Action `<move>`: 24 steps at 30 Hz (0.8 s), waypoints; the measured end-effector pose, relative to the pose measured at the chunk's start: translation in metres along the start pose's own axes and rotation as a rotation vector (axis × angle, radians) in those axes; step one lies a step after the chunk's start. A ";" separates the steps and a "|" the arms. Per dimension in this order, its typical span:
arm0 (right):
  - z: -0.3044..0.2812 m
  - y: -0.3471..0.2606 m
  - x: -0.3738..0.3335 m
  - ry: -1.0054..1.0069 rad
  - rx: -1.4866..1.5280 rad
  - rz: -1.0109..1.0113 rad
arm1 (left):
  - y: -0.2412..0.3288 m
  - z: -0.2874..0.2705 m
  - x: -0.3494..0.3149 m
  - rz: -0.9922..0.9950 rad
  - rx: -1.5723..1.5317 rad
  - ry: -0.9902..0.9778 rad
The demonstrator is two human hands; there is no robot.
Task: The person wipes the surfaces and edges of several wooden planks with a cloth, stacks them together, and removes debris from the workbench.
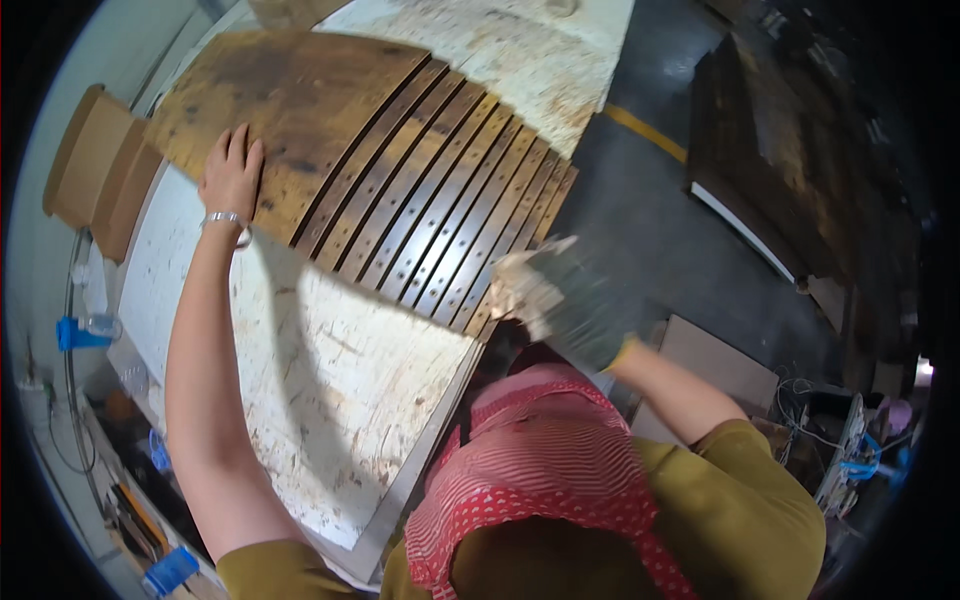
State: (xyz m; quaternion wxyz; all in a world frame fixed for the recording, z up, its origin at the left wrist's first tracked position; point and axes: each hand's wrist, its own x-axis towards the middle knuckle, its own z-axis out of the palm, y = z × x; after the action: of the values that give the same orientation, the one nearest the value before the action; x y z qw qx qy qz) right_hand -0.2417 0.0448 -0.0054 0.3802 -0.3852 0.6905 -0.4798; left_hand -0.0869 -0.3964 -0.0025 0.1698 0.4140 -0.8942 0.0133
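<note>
My left hand (232, 180) lies on the near edge of a large brown wooden panel (300, 105), its fingers spread over the top face. Overlapping like stairs to the right of that panel are several more brown panels (440, 200), whose exposed strips carry small dark holes. A metal watch band circles my left wrist. My right hand (585, 305) wears a grey-green glove and is smeared by motion. It grips a crumpled beige cloth (522, 290) at the right, near end of the panels. The gloved fingers are mostly hidden by blur and cloth.
The panels rest on a worn, stained white worktable (330, 370). At its left stands a cardboard box (100, 175), with a blue clamp-like piece (82, 333) below. Another dark wooden stack (790, 150) stands on the right across the grey floor. Beside my right arm lies a flat board (715, 370).
</note>
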 end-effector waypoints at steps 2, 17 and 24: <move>0.037 0.086 0.015 0.265 -0.450 -0.613 | 0.008 0.006 0.007 0.021 0.003 0.010; -0.088 0.036 0.041 0.135 -0.744 -0.704 | 0.019 -0.010 -0.004 -0.001 0.002 -0.024; -0.208 0.003 0.118 -0.058 -0.225 0.369 | 0.025 -0.022 -0.016 -0.035 0.024 -0.042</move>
State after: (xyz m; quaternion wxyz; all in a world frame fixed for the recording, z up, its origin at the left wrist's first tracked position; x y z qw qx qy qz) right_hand -0.4769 0.0163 0.0254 0.4358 -0.3059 0.7873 -0.3110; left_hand -0.0896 -0.3643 0.0161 0.1463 0.4316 -0.8900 0.0123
